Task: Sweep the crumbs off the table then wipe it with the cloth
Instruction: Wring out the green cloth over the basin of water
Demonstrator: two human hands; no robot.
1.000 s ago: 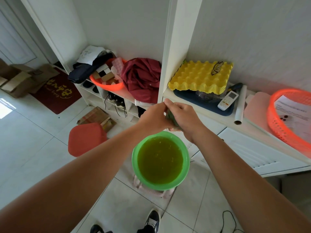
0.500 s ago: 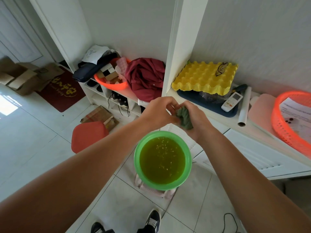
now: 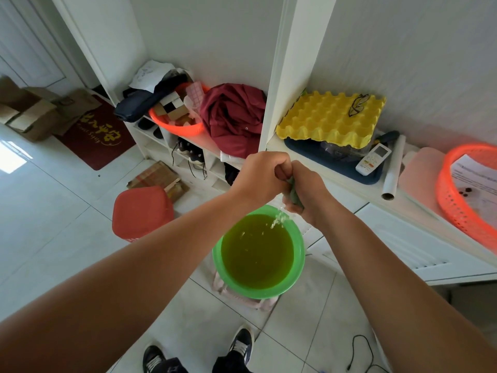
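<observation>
Dark green cloth [image 3: 293, 194], green basin [image 3: 217, 261], yellow egg tray [image 3: 330, 117], orange basket [image 3: 450, 203], red stool [image 3: 139, 211]

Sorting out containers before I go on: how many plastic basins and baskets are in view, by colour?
Green: 1, the basin of water under the hands
Orange: 2, the left basket on the shoe shelf and the right basket on the counter
Total: 3

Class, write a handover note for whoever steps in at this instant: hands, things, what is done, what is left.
Hands: left hand and right hand both grip the green cloth, wringing it above the basin; water falls into it.
Done: cloth is wet. Whether the crumbs are swept cannot be told from here.
Left: finish wringing, then wipe the table.
</observation>
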